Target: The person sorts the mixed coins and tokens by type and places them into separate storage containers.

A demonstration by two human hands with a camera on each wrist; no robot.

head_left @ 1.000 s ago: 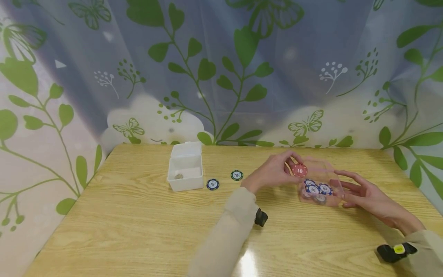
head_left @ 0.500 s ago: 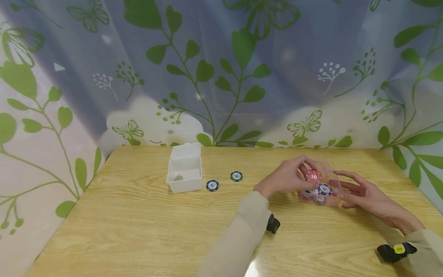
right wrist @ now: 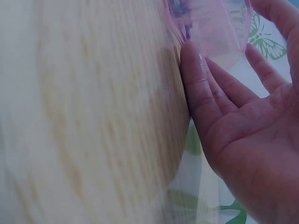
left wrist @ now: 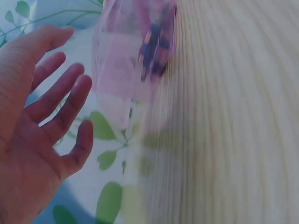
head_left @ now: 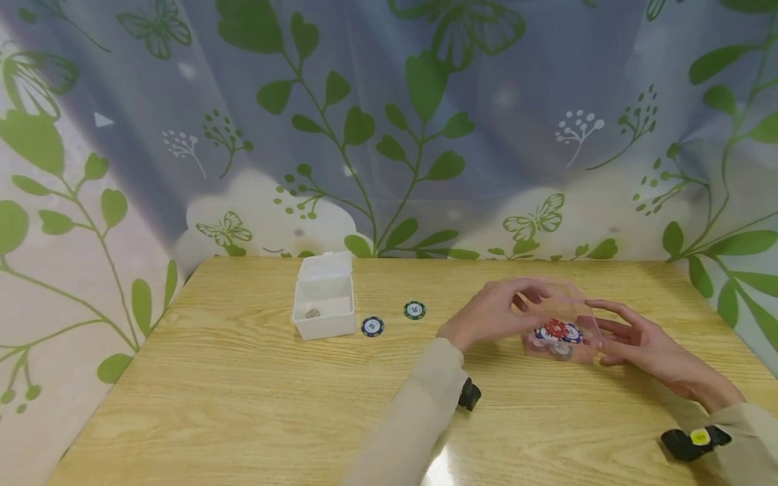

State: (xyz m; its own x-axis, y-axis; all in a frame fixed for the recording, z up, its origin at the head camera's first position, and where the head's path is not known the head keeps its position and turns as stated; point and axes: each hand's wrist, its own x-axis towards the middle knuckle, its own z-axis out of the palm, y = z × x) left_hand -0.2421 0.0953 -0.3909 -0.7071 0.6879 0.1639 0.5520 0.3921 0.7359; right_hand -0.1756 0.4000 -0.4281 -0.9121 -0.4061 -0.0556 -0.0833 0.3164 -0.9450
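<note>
A see-through pink box (head_left: 532,352) stands on the right half of the table, with several poker chips in it. On top of the blue-and-white chips (head_left: 572,335) lies a red chip (head_left: 556,329). My left hand (head_left: 500,305) is over the box's left side, holding nothing. In the left wrist view its fingers (left wrist: 74,109) are spread and loosely bent beside the pink wall. The right hand (head_left: 645,347) rests at the box's right end. Its fingertips (right wrist: 192,53) reach along the pink wall (right wrist: 217,35) in the right wrist view, relaxed and nearly straight.
A white box (head_left: 326,327) with a raised lid stands left of centre, a small round piece (head_left: 313,313) inside. Between the boxes, a blue chip (head_left: 373,327) and a green chip (head_left: 415,310) lie on the wooden table (head_left: 255,398). A patterned curtain (head_left: 389,135) hangs behind.
My left hand carried the red chip rightward over the pink box and let it go onto the other chips, then drew back slightly left. The right hand stayed at the box.
</note>
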